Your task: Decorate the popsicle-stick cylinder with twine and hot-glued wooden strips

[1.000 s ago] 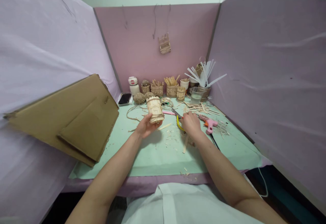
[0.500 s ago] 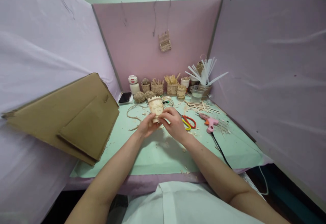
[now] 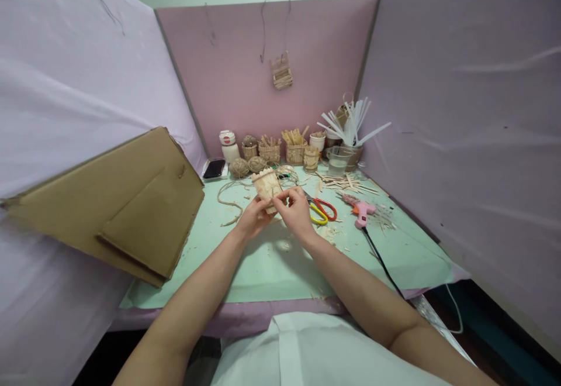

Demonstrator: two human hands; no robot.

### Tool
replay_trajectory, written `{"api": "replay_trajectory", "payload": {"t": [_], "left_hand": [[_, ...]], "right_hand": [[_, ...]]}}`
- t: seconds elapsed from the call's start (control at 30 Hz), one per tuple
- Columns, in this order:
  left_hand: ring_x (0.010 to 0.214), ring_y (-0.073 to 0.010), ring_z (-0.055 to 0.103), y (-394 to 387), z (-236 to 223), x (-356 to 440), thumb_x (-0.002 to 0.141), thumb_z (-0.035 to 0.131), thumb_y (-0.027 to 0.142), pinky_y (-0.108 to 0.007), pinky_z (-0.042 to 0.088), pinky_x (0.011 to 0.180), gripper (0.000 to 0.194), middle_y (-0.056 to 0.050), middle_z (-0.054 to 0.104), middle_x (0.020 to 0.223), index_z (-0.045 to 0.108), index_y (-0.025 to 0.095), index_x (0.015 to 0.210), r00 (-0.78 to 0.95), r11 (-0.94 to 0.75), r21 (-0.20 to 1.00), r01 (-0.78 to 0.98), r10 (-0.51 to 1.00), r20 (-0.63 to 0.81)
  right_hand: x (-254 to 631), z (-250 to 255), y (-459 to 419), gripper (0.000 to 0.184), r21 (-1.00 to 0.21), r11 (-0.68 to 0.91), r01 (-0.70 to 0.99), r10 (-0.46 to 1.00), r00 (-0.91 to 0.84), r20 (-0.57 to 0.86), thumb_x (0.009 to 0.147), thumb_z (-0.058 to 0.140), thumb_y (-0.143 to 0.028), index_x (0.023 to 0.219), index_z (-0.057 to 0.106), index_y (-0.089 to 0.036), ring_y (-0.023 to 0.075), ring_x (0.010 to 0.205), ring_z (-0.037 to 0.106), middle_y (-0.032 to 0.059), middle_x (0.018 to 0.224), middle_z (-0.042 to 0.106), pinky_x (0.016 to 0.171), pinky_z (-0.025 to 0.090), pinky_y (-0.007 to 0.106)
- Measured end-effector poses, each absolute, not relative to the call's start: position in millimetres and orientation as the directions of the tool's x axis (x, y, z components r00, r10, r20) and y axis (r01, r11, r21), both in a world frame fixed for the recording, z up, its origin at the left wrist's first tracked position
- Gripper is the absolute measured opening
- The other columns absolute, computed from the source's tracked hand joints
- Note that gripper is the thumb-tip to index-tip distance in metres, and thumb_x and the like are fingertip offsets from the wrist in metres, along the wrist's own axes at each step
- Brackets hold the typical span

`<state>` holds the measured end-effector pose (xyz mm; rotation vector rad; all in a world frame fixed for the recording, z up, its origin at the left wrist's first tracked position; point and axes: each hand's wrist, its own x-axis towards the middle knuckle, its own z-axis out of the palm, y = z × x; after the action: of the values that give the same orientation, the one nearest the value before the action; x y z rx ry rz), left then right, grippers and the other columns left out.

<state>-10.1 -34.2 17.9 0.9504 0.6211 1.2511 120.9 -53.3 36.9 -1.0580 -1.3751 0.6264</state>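
scraps (image 3: 328, 234) litter the green table (image 3: 258, 283) between mauve panels (image 3: 228, 82); above it the left hand (image 3: 252, 219) grips a cup (image 3: 266, 185), the right hand (image 3: 295, 213) bunched at its lower side, anything pinched there unclear.

We saw brown cardboard (image 3: 140, 199) at left, a white jar (image 3: 230, 151), and a wooden ornament (image 3: 282, 78) hanging against pink panelling (image 3: 228, 76).

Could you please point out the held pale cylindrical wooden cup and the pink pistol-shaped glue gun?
Pale cylindrical wooden cup (image 3: 266, 185), head view: its side wall.
Pink pistol-shaped glue gun (image 3: 363, 211), head view: its upper handle.
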Motion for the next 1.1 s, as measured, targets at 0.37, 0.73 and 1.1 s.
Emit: {"api": "replay_trajectory", "payload": {"t": [0.37, 0.73, 1.1], "left_hand": [[0.125, -0.0290, 0.059, -36.0, 18.8, -8.8, 0.074, 0.079, 0.026, -0.040, 0.043, 0.107, 0.043, -0.014, 0.072, 0.117, 0.067, 0.013, 0.113, 0.276, 0.073, 0.818, -0.571, 0.955, 0.107], [0.108, -0.0260, 0.067, -33.3, 12.0, -7.2, 0.073, 0.075, 0.024, -0.039, 0.051, 0.097, 0.038, -0.010, 0.074, 0.108, 0.067, 0.015, 0.109, 0.207, 0.132, 0.827, -0.546, 0.978, -0.019], [0.085, -0.0205, 0.072, -34.3, 20.1, -11.8, 0.083, 0.064, 0.028, -0.029, 0.057, 0.073, 0.037, -0.010, 0.075, 0.098, 0.064, 0.013, 0.116, 0.233, 0.221, 0.777, -0.590, 0.968, -0.098]], "right_hand": [[125.4, 34.4, -43.4, 0.010, -0.894, 0.423, 0.149, 0.891, 0.113, 0.440, 0.066, 0.063, -0.029, 0.064, 0.057, -0.021, 0.0165, 0.075, 0.050, -0.0001, 0.079, 0.053, 0.076, 0.044, 0.031], [116.5, 28.0, -47.9, 0.026, -0.963, 0.267, 0.036, 0.940, 0.209, 0.269, 0.062, 0.068, -0.033, 0.080, 0.052, -0.022, 0.0172, 0.083, 0.049, -0.0003, 0.088, 0.052, 0.082, 0.045, 0.032], [134.9, 28.6, -70.8, 0.030, -0.911, 0.364, 0.193, 0.917, 0.098, 0.387, 0.067, 0.066, -0.033, 0.092, 0.056, -0.023, 0.0207, 0.093, 0.053, 0.0053, 0.104, 0.054, 0.074, 0.048, 0.032]]}}
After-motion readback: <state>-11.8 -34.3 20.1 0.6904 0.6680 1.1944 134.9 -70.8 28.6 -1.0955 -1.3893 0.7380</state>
